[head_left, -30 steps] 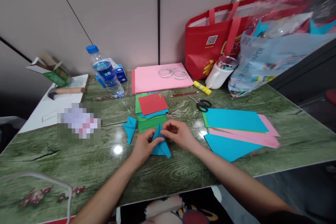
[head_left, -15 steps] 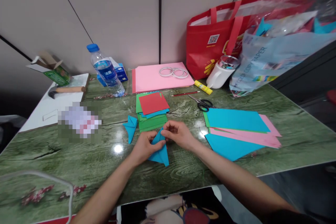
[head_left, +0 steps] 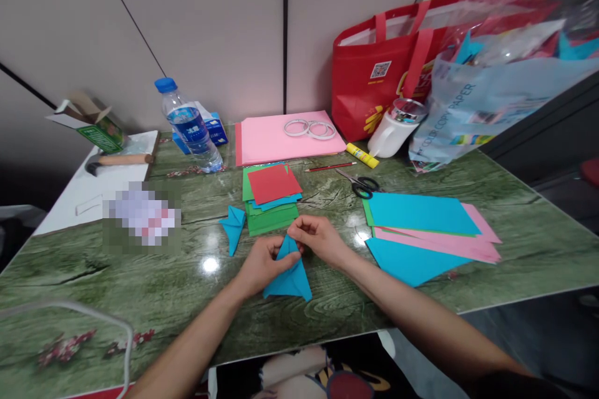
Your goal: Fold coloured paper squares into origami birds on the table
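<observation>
Between my hands is a folded blue paper (head_left: 289, 280), its narrow tip pointing away from me and its wide end spread toward me. My left hand (head_left: 264, 265) grips its left side, the thumb lying across the top. My right hand (head_left: 318, 237) pinches the tip between thumb and fingers. A smaller folded blue paper piece (head_left: 233, 227) lies just left of a stack of green, blue and red paper squares (head_left: 274, 184), beyond my hands.
On the right lie blue and pink sheets (head_left: 421, 215). Farther back are scissors (head_left: 362, 186), a pencil (head_left: 330, 167), a glue stick (head_left: 362, 155), tape rolls (head_left: 309, 129) on pink paper, a white mug (head_left: 390, 134) and a red bag (head_left: 360, 87). A water bottle (head_left: 189, 128) and hammer (head_left: 119, 160) stand left.
The folded blue paper has turned a little, so its wide end now lies farther right and more squarely toward me. Both hands keep their hold near its tip.
</observation>
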Action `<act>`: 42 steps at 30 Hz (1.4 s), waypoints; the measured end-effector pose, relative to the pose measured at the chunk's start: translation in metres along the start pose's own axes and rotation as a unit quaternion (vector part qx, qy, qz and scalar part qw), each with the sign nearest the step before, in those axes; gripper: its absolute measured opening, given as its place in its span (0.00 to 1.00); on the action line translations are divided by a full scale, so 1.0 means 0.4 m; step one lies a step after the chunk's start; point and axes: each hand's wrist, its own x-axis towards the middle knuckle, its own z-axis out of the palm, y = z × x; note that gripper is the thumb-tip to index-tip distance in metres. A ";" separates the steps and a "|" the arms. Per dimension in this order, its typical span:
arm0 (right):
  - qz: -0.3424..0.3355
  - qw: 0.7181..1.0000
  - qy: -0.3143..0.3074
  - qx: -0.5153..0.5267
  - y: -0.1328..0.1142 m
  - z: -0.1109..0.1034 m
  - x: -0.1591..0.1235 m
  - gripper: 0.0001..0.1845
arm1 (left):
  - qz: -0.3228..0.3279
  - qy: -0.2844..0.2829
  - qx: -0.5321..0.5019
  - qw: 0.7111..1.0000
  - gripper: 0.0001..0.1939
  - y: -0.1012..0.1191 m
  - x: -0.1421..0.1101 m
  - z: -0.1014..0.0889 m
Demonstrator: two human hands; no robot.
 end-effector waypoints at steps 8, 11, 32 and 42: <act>0.011 1.000 -0.004 -0.004 -0.005 -0.013 0.007 0.13 | 0.014 0.046 0.011 0.999 0.15 -0.007 0.011 -0.009; 0.009 0.999 0.037 0.015 0.002 -0.017 0.011 0.12 | 0.020 0.048 -0.008 0.999 0.15 0.001 0.013 -0.019; -0.005 0.996 0.086 0.024 0.002 -0.017 0.012 0.16 | -0.045 0.058 -0.240 0.968 0.21 0.001 0.017 -0.032; -0.025 0.989 0.146 -0.028 0.020 -0.019 0.017 0.14 | 0.121 0.196 0.053 0.972 0.12 -0.008 0.016 -0.026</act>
